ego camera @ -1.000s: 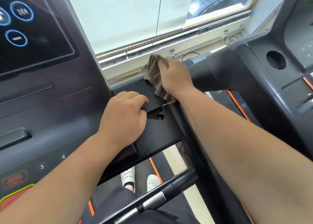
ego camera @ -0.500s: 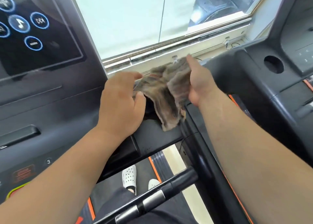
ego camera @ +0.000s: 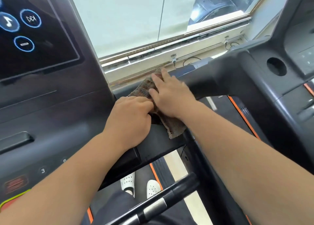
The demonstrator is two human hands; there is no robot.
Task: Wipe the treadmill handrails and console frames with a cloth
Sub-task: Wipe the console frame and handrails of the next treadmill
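A brownish woven cloth (ego camera: 144,88) lies spread on the black side tray (ego camera: 158,141) at the right edge of the treadmill console (ego camera: 51,109). My right hand (ego camera: 169,94) presses flat on the cloth with fingers spread. My left hand (ego camera: 130,119) rests on the tray beside it, fingers curled onto the cloth's near edge. One corner of the cloth hangs toward the tray's front. The black handrail (ego camera: 153,206) with metal grip plates runs diagonally below my arms.
A neighbouring treadmill's console (ego camera: 271,75) with a round cup hole stands close on the right. The window sill (ego camera: 169,58) with cables lies just beyond the tray. My white shoes (ego camera: 129,182) stand on the belt below. The touchscreen (ego camera: 28,29) is at upper left.
The cloth, lifted and stretched between both hands half a second ago, now lies flat on the tray. My right hand went from gripping it to pressing on top.
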